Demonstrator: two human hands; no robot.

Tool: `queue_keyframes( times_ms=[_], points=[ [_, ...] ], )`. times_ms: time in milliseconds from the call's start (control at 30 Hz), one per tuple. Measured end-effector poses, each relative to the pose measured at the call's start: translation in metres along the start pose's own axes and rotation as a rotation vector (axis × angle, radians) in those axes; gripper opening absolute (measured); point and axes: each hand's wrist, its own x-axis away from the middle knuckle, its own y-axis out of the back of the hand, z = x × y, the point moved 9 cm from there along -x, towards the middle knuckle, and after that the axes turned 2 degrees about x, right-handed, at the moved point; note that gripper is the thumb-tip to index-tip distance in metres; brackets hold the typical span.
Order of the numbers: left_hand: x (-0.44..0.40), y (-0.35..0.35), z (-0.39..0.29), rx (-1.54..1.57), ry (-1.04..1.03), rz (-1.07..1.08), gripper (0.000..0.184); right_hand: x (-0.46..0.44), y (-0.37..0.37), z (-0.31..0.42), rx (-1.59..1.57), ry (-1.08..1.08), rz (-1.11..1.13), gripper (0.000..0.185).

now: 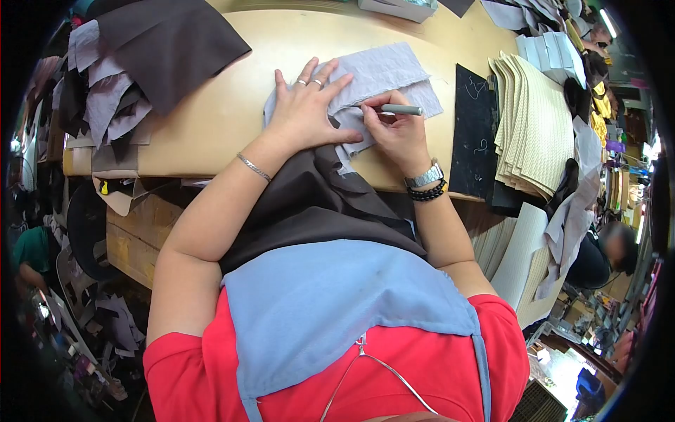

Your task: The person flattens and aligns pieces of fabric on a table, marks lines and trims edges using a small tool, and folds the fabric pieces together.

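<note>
Light grey-lilac fabric pieces (383, 69) lie in a layered stack on the tan table (281, 39). Spread flat across the left part of the stack is my left hand (306, 105), its fingers apart and pressing on the cloth. My right hand (401, 133) grips a grey-green pen (401, 110), whose tip end points left toward the cloth near my left thumb. Whether the tip touches the fabric cannot be made out. Dark brown fabric (302, 197) hangs from the table edge onto my lap, over a blue apron (344, 281).
Dark brown sheets (169, 49) and grey scraps (109, 91) pile up at the left. On the right are a black board (471, 133) with loose threads and a stack of cream textured sheets (534, 126). Other people sit at far left (35, 257) and far right (605, 257).
</note>
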Motion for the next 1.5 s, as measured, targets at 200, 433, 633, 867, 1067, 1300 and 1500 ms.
queue_keyframes(
  times_ms=[200, 433, 633, 867, 1067, 1300, 1500],
  points=[
    [0.000, -0.001, 0.000, -0.011, 0.003, 0.006, 0.105, 0.000, 0.003, 0.003, 0.049, 0.032, -0.038, 0.008],
    [0.000, -0.001, 0.001, -0.014, -0.002, -0.003, 0.105, -0.006, 0.021, -0.002, 0.136, 0.043, -0.123, 0.008],
    [0.000, -0.001, 0.000, -0.023, -0.002, 0.001, 0.105, -0.008, 0.027, -0.001, 0.117, 0.069, -0.142, 0.007],
    [0.000, -0.001, 0.000, 0.004, -0.006, -0.007, 0.105, -0.009, 0.038, -0.001, 0.206, 0.088, -0.183, 0.006],
    [0.000, 0.000, 0.000, 0.002, -0.006, -0.006, 0.104, -0.008, 0.045, -0.004, 0.071, 0.072, -0.183, 0.006],
    [0.001, 0.001, 0.000, -0.006, -0.007, -0.010, 0.105, -0.005, 0.030, 0.000, 0.032, 0.055, -0.115, 0.008],
    [0.000, 0.001, -0.001, -0.013, -0.009, -0.009, 0.105, -0.006, 0.027, -0.001, 0.059, 0.061, -0.112, 0.007]
  ],
)
